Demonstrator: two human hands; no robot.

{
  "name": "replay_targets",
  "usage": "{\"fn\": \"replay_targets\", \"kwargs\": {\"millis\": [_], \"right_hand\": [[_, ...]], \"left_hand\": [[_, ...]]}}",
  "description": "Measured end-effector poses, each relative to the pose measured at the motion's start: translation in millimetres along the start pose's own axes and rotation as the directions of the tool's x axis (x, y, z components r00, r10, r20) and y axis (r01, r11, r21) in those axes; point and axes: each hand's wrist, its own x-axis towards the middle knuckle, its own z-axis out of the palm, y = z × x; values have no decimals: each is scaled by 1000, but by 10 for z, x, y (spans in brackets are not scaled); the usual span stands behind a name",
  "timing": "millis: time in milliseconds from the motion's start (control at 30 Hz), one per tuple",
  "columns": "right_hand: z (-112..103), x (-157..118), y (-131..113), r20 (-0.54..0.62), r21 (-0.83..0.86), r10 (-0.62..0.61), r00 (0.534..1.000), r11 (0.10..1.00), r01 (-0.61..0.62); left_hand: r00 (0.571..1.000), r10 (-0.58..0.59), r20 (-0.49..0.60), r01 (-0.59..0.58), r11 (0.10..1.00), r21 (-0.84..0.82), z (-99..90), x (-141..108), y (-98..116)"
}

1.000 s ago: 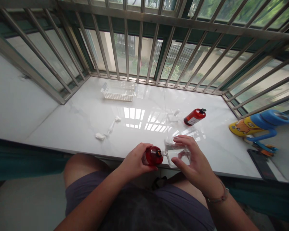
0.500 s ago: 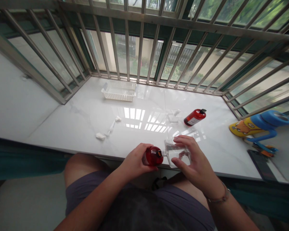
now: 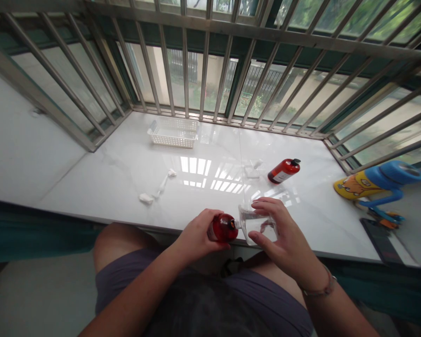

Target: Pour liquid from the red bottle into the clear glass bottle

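My left hand (image 3: 199,236) is wrapped round a red bottle (image 3: 224,228) at the table's front edge. The bottle leans to the right, with its neck against a clear container (image 3: 247,224). My right hand (image 3: 284,234) grips that container, thumb below and fingers above. Farther back on the right, a second red bottle (image 3: 284,171) with a black cap and a white label stands on the white table (image 3: 210,194). Left of it lies a small clear square piece (image 3: 252,172). How much liquid the clear container holds is hard to tell.
A white perforated basket (image 3: 173,135) sits near the window bars. Crumpled white tissue (image 3: 146,199) lies at the left. A blue and yellow flask (image 3: 375,180) stands at the right, beside small orange and blue items (image 3: 389,219) and a dark phone (image 3: 381,241).
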Motion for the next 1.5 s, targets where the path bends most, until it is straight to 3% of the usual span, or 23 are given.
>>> {"fn": "replay_targets", "kwargs": {"millis": [1500], "right_hand": [[-116, 61, -70, 94, -24, 46, 995, 999, -44]], "left_hand": [[1000, 15, -9, -15, 1000, -24, 58, 6, -33]]}}
